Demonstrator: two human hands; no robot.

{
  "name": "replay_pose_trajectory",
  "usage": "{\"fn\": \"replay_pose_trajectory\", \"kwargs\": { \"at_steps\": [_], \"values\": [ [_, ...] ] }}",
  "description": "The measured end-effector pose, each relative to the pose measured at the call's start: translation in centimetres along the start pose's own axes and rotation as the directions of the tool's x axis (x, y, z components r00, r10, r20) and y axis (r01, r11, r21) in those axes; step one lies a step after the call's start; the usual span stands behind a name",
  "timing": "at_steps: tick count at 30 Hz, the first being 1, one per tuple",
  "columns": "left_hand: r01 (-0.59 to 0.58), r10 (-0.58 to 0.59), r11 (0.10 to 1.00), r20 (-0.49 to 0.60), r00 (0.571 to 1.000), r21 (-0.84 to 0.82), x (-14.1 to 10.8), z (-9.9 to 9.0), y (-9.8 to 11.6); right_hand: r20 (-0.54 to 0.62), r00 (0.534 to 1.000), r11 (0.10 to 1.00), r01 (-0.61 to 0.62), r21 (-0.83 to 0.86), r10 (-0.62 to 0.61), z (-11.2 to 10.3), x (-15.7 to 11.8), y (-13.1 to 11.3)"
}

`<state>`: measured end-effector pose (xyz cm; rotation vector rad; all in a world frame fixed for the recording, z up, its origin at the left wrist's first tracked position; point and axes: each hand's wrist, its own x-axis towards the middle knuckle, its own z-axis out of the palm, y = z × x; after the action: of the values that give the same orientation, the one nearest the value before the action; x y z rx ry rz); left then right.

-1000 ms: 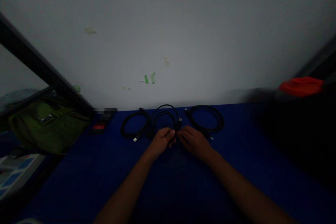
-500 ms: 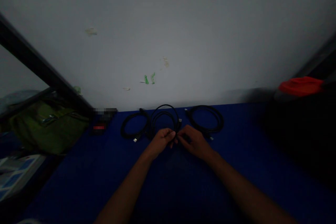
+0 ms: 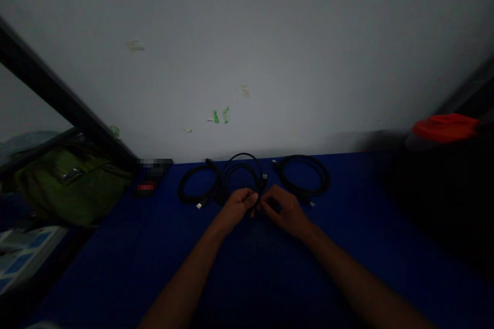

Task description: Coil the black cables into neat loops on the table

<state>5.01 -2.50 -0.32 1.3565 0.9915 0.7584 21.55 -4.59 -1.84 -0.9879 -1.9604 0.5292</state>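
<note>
A coiled black USB cable (image 3: 242, 154) lies in the middle of the blue surface, its plug with a metal tip pointing up beside the loop. My left hand (image 3: 236, 206) is closed on the near right part of this coil, thumb on top. Close against it, my right hand (image 3: 284, 209) has thumb and forefinger pinched together at the same spot; what sits between those fingertips is too dark to make out. To the left lies a second coiled black cable (image 3: 180, 185), a USB plug toward me. A third black coil (image 3: 326, 180) rests just beyond my right hand.
Behind the blue tabletop (image 3: 162, 247) rises a pale wall (image 3: 309, 61) with tape scraps. Dark objects (image 3: 154, 177) lie at the back left. A green bag (image 3: 73, 180) is beyond the left edge. At right stands a dark mass with an orange-red item (image 3: 443, 127).
Both hands stay at the middle coil. The right-hand fingers have shifted very slightly; the cables lie as before.
</note>
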Motion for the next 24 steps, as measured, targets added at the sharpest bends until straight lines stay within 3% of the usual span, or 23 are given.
{"fn": "replay_pose_trajectory", "kwargs": {
  "at_steps": [11,24],
  "values": [
    [0.002,-0.002,1.000,0.008,1.000,-0.013,0.07,-0.11,-0.15,0.050,0.996,0.990,0.081,-0.115,-0.076,0.10,0.02,0.04],
    [0.017,-0.017,1.000,0.000,1.000,-0.009,0.16,-0.04,-0.19,0.043,0.999,0.947,0.031,-0.319,-0.018,0.35,0.32,0.02]
  ]
}}
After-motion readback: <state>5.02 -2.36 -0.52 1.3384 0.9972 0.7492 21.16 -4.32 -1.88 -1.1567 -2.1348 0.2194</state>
